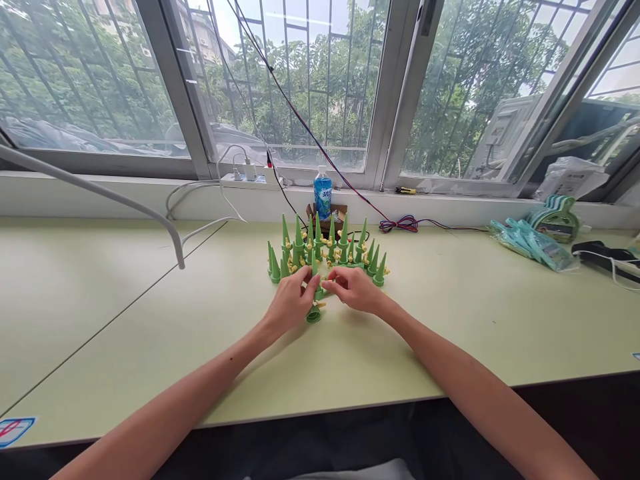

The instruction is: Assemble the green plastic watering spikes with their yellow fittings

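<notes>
Near the table's middle, my left hand (294, 297) is closed around a green plant-watering spike (315, 263), which stands with its pointed end up. My right hand (354, 289) is beside it, thumb and finger pinched at a small pale yellow valve (324, 283) on the spike's side. Just below my hands, another green spike (313, 315) lies with its open threaded end towards me and a yellow valve at its side. Behind my hands stand several more green spikes (299, 241), points up, many with yellow valves. My fingers partly hide the held spike.
A blue bottle (323, 195) and a small brown box (340, 215) stand behind the spikes. A coiled cable (399, 224) lies right of them. Bagged teal items (533, 244) are at the far right. A white curved bar (100, 190) crosses the left. The table's front edge (320, 411) is close to me.
</notes>
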Demonstrator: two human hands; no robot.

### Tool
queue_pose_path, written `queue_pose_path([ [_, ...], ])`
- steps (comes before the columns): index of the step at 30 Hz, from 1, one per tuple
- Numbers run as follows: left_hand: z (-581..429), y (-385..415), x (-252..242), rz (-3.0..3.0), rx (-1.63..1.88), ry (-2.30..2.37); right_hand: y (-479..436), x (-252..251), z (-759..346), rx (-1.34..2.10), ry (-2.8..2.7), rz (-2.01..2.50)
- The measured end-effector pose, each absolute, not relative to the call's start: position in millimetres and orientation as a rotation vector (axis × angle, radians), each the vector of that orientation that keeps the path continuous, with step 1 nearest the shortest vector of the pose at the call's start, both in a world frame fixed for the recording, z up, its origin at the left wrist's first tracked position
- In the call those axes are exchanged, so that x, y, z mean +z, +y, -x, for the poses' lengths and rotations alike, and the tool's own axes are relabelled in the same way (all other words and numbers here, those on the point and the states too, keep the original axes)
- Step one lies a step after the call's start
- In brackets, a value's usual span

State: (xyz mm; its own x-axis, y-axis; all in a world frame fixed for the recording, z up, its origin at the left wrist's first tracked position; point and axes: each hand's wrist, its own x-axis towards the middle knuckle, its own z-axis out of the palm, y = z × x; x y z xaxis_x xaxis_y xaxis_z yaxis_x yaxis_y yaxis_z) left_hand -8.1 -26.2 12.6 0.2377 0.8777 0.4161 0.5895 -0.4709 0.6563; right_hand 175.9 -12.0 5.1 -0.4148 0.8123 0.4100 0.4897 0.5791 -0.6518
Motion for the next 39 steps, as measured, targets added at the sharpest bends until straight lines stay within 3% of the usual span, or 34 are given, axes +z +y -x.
queue_pose_path([
  [25,11.9,-23.1,15.0,-2.15,1.267,1.268,-9.6,3.5,-175.7,0.505,-2.088,1.009],
  [39,22.8,-16.7,14.8,-2.224,1.3,1.549,-6.6,0.1,-175.9,0.408,-2.015,1.129],
])
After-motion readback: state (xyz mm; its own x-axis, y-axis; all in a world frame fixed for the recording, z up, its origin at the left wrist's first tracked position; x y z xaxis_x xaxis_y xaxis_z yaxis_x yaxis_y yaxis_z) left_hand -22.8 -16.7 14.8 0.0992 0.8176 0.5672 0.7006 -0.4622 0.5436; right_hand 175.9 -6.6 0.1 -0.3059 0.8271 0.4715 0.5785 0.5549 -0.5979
